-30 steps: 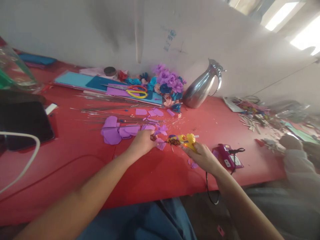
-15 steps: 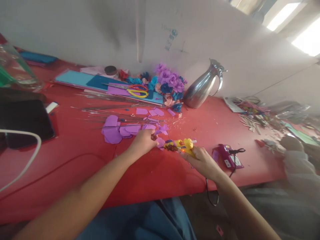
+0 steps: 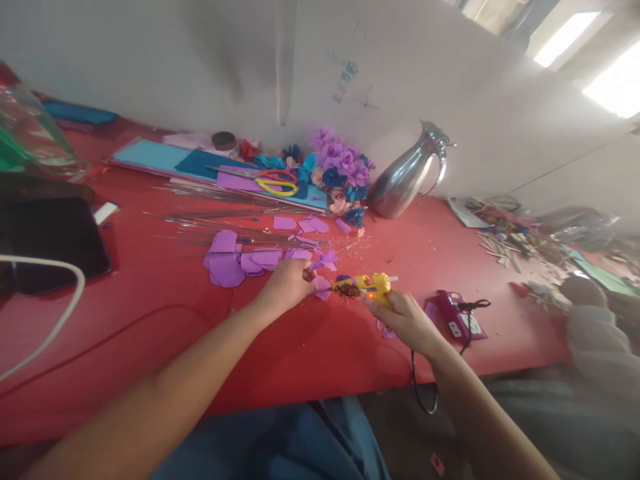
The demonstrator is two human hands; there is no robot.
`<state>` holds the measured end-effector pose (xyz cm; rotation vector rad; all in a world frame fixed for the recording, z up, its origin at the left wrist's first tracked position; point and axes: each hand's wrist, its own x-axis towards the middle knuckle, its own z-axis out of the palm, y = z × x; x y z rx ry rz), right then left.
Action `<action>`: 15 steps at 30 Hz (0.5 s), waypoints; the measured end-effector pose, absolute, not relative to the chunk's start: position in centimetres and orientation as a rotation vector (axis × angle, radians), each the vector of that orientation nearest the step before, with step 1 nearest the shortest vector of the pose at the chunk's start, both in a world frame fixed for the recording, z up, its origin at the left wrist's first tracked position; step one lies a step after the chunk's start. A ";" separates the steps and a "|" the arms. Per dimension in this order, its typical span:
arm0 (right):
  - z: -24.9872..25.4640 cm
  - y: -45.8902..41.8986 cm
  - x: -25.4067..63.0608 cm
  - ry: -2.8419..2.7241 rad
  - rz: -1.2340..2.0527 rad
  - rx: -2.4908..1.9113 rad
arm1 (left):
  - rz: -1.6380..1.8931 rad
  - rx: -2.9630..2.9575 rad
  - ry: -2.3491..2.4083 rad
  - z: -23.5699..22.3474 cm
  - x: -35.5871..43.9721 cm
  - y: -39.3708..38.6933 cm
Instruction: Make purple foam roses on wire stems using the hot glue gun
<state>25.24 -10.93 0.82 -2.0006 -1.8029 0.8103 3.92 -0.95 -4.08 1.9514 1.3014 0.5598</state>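
My left hand [image 3: 286, 285] pinches a purple paper petal [image 3: 323, 287] over the red table. My right hand [image 3: 406, 320] is wrapped round the handle of a yellow hot glue gun [image 3: 376, 287], whose small orange light glows. The gun's nozzle end, crusted with dark residue, points left and lies close beside the petal; whether they touch I cannot tell. A clear glue stick pokes from the gun's back. Left of my left hand lies a pile of cut purple petals [image 3: 225, 260]. Below the gun, partly behind my right hand, is a small purple paper piece [image 3: 385, 329].
Thin wires [image 3: 200, 219], scissors [image 3: 273, 181] and paper sheets [image 3: 150, 160] lie farther back, beside paper flowers [image 3: 340, 160]. A steel jug [image 3: 407, 173] stands near the wall. Right are a purple power socket [image 3: 459, 315] with a cord and a person's sleeve [image 3: 595, 333]; left, a black tablet [image 3: 55, 243].
My right hand has drawn the glue gun slightly right, away from the petal. My left hand stays nearly still, keeping its pinch. The small purple piece under the gun shows more.
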 end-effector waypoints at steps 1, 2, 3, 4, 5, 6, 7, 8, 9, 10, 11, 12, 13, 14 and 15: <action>0.8 -10.8 25.3 -1.783 0.821 -2.009 | 0.559 1.961 1.311 -4.0 3.9 -1.0; 0.7 -10.7 25.3 -1.759 0.838 -2.015 | 0.564 1.960 1.314 -4.0 4.0 -1.0; 0.6 -10.7 25.4 -1.732 0.863 -2.016 | 0.576 1.951 1.312 -4.0 4.0 -1.0; 0.5 -10.6 25.4 -1.706 0.895 -2.010 | 0.590 1.934 1.304 -4.0 4.0 -1.0; 0.3 -10.5 25.5 -1.679 0.925 -2.004 | 0.598 1.909 1.296 -4.0 4.1 -1.0; 0.2 -10.5 25.7 -1.656 0.948 -1.996 | 0.600 1.879 1.288 -4.0 4.1 -1.1; 0.0 -10.4 25.8 -1.638 0.961 -1.987 | 0.595 1.847 1.281 -4.0 4.1 -1.1; -0.1 -10.4 25.9 -1.625 0.967 -1.978 | 0.588 1.820 1.277 -4.0 4.1 -1.1; -0.3 -10.3 26.0 -1.613 0.970 -1.970 | 0.582 1.804 1.278 -4.0 4.1 -1.1; -0.5 -10.3 26.2 -1.595 0.974 -1.957 | 0.578 1.797 1.284 -4.0 4.1 -1.1; -0.7 -10.1 26.4 -1.566 0.985 -1.936 | 0.574 1.797 1.293 -4.1 4.1 -1.0; -0.9 -9.9 26.7 -1.528 1.006 -1.908 | 0.572 1.798 1.300 -4.2 4.1 -1.0; -1.2 -9.5 27.0 -1.480 1.030 -1.874 | 0.575 1.795 1.299 -4.2 4.1 -0.9; -1.5 -9.1 27.3 -1.426 1.053 -1.834 | 0.585 1.789 1.289 -4.3 4.1 -0.8; -1.8 -8.5 27.8 -1.375 1.067 -1.799 | 0.608 1.784 1.268 -4.3 4.0 -0.7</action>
